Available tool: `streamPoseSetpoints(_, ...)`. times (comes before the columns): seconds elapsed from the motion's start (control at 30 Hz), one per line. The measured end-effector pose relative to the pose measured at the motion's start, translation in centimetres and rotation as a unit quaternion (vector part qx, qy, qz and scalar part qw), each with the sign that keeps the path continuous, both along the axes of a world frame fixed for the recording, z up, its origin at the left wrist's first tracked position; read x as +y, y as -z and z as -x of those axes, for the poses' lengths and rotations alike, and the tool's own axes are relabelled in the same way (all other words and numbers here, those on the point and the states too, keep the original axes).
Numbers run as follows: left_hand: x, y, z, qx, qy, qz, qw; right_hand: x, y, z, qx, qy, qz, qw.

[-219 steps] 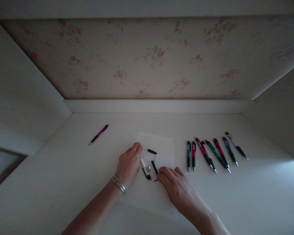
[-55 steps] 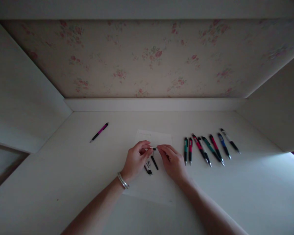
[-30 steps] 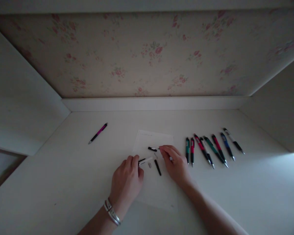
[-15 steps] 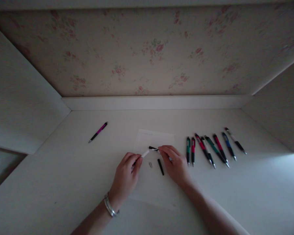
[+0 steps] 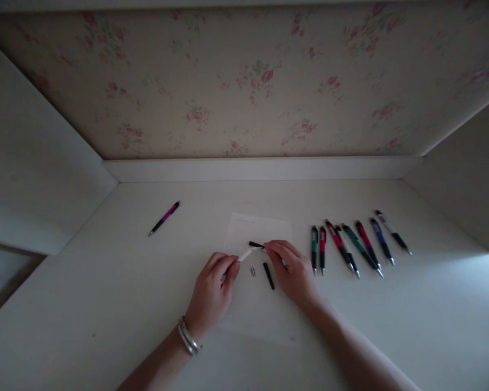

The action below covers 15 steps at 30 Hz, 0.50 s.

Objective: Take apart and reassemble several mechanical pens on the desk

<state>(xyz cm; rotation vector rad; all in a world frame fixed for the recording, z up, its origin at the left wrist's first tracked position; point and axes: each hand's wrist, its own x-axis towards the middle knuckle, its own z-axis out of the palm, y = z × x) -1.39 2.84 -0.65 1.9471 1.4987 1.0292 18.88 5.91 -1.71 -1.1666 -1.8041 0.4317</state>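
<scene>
My left hand is closed, pinching a white pen barrel that points up and to the right. My right hand is closed too, its fingertips on a black pen piece, perhaps the top with its clip. The barrel's far end is close to this black piece; whether they touch I cannot tell. Below, a small metal pen tip lies on a sheet of white paper. Beside it rests a black rubber pen grip, just left of my right hand.
Several pens in green, red, white and blue, such as a blue pen, lie in a row at the right. A purple pen lies alone at the left. White panels flank the white desk, with flowered wallpaper behind.
My left hand has moved slightly right and up, bringing the white barrel closer to the black piece. My right hand has stayed nearly still, with the black piece turned slightly.
</scene>
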Motion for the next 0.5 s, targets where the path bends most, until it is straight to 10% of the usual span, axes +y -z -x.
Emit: streamPoseSetpoints(0.5, 0.00, 0.83, 0.15, 0.050, -0.013, -0.036, 0.998, -0.27, 0.38, 0.06, -0.050, -0.044, -0.033, 0.997)
